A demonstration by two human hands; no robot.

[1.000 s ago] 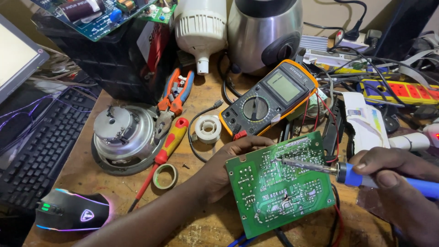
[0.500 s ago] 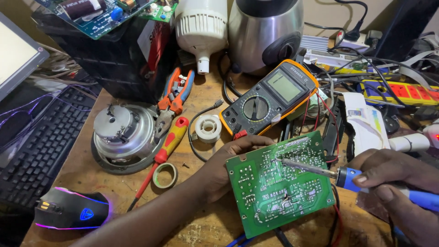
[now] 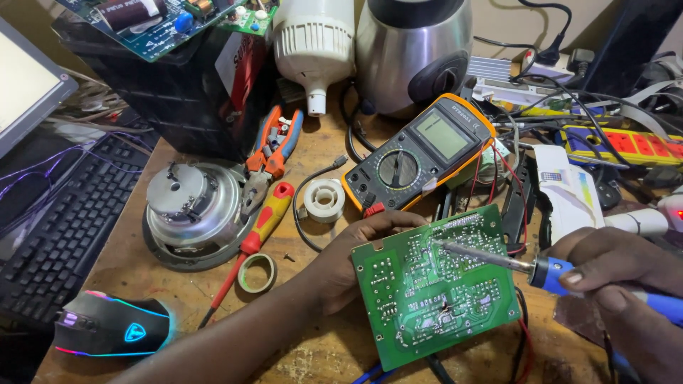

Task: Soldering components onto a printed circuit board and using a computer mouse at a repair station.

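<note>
A green circuit board [image 3: 434,291] lies solder side up, tilted, near the front of the wooden bench. My left hand [image 3: 356,259] grips its left edge, fingers curled over the top corner. My right hand [image 3: 626,284] holds a blue-handled soldering iron [image 3: 562,274]; its metal tip rests on the upper middle of the board. Red and blue wires run out from under the board at the bottom.
An orange-cased multimeter [image 3: 420,153] lies just behind the board. Left of it are a solder spool [image 3: 324,200], a red screwdriver [image 3: 260,231], a tape roll [image 3: 257,272], orange pliers [image 3: 274,153], a round metal motor part [image 3: 191,213], a keyboard [image 3: 67,213] and a lit mouse [image 3: 114,331].
The iron's tip has shifted slightly along the upper part of the board. My left hand and the board have stayed put. The mouse's light has changed colour.
</note>
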